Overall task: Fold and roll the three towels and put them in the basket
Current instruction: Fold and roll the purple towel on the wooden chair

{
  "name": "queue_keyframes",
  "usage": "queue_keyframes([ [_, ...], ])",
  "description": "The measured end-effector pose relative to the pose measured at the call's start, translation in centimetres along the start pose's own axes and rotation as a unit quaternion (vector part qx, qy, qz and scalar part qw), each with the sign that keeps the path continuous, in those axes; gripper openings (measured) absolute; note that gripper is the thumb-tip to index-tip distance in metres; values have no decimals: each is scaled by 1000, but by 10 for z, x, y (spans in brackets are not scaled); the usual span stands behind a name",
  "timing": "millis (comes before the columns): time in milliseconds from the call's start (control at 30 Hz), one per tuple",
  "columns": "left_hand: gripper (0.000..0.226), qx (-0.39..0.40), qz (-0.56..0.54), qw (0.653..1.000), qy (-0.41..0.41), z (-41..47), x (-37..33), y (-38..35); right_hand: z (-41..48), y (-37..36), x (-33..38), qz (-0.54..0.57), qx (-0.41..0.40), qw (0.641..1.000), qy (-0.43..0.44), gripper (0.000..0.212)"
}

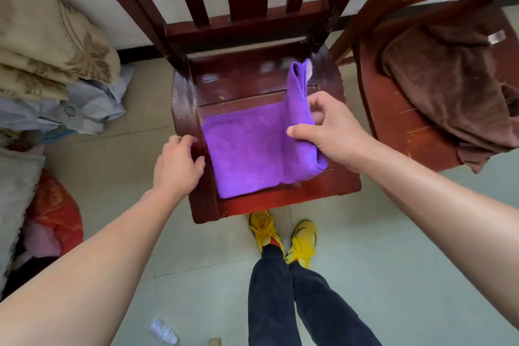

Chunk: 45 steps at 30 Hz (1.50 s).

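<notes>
1. we see the soft purple microfibre towel (247, 149) lying on the seat of the dark red wooden chair (280, 201). its left part is spread flat and its right part is lifted into a loose upright fold.
2. our right hand (334, 135) grips that raised fold. the thumb presses from the near side and the fingers (318, 98) curl round the far side, so the cloth is pinched between them.
3. our left hand (175, 166) rests on the seat's left rim, just beside the towel's left edge. its fingers are loosely bent and, as far as we can tell, hold nothing.
4. on handling, we judge the towel light, limp and slightly grippy. it will sag wherever it is unsupported and won't keep a crease by itself (nothing to break here, only a fold that slumps open). the polished seat looks slick, so the flat part may slide when pulled.
5. on where to hold, we would take the doubled edge of the fold near its middle, between thumb and fingers. the left palm would pin the flat part so the layers line up.
6. a crumpled dark brown towel (449, 84) lies on the second red-brown wooden chair (393, 126) to the right, well apart from the purple one. we see no third towel and no basket.
</notes>
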State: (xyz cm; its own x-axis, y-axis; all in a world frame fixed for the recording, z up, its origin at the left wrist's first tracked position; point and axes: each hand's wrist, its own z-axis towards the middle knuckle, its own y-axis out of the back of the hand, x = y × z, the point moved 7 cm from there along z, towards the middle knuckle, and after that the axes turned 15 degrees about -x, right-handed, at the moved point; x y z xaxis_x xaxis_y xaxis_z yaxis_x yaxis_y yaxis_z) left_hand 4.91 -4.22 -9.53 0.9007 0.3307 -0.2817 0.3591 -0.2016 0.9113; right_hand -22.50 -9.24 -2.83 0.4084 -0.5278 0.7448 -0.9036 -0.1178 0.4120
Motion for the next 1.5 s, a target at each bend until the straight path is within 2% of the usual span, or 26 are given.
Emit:
queue_keyframes([
  [167, 32, 4, -19, 999, 50, -7, 44, 20, -17, -99, 11, -183, -18, 977, 111, 28],
  [267, 29, -12, -31, 997, 66, -11, 65, 26, -14, -144, -6, -287, -3, 951, 115, 29],
  [367, 27, -17, -37, 996, 80, -16, 82, 26, -12, -171, -26, -358, 31, 927, 109, 41],
  [433, 27, -20, -46, 995, 90, -18, 87, 24, -15, -187, -37, -345, 97, 928, 99, 46],
  [500, 28, -25, -41, 995, 82, -19, 83, 23, -14, -184, -39, -259, 133, 955, 50, 41],
  [533, 28, -30, -25, 997, 63, -19, 77, 23, -7, -173, -39, -204, 106, 973, 26, 31],
  [600, 28, -56, 0, 998, -7, -17, 56, 26, 16, -136, -29, -147, -37, 988, 25, 9],
  [633, 29, -70, 4, 996, -57, -15, 39, 27, 26, -117, -25, -129, -101, 986, 19, 7],
  [667, 33, -77, 3, 991, -111, -15, 21, 26, 34, -105, -22, -103, -129, 986, 4, 10],
  [733, 55, -46, 20, 978, -204, -13, -14, 10, 48, -103, -22, -44, -87, 994, -55, 16],
  [800, 88, 27, 79, 966, -244, -11, -31, -14, 59, -107, -26, 9, -27, 991, -130, 14],
  [833, 102, 60, 108, 963, -240, -8, -33, -26, 66, -100, -28, 43, -36, 986, -160, 12],
  [900, 119, 89, 134, 962, -219, -4, -24, -37, 80, -77, -26, 92, -119, 974, -172, 15],
  [967, 127, 93, 142, 961, -217, -4, -19, -43, 82, -54, -19, 70, -198, 971, -115, 14],
  [1000, 129, 95, 143, 961, -218, -5, -19, -45, 76, -54, -15, 63, -200, 974, -89, 15],
  [1067, 131, 93, 141, 963, -212, -7, -19, -48, 49, -72, -20, 71, -134, 985, -84, 18],
  [1167, 131, 88, 143, 963, -210, -6, -20, -47, -7, -97, -62, 17, 20, 988, -149, 14],
  [1200, 131, 87, 143, 963, -211, -5, -20, -47, -18, -94, -78, -9, 36, 986, -164, 12],
  [1300, 131, 86, 141, 964, -208, -6, -19, -47, -17, -56, -115, -36, -42, 980, -191, 12],
  [1433, 130, 75, 143, 966, -202, -7, -19, -49, 9, -15, -126, -138, -151, 968, -148, 8],
  [1500, 129, 72, 155, 964, -201, -6, -21, -48, 13, -16, -115, -170, -171, 965, -108, 31],
])
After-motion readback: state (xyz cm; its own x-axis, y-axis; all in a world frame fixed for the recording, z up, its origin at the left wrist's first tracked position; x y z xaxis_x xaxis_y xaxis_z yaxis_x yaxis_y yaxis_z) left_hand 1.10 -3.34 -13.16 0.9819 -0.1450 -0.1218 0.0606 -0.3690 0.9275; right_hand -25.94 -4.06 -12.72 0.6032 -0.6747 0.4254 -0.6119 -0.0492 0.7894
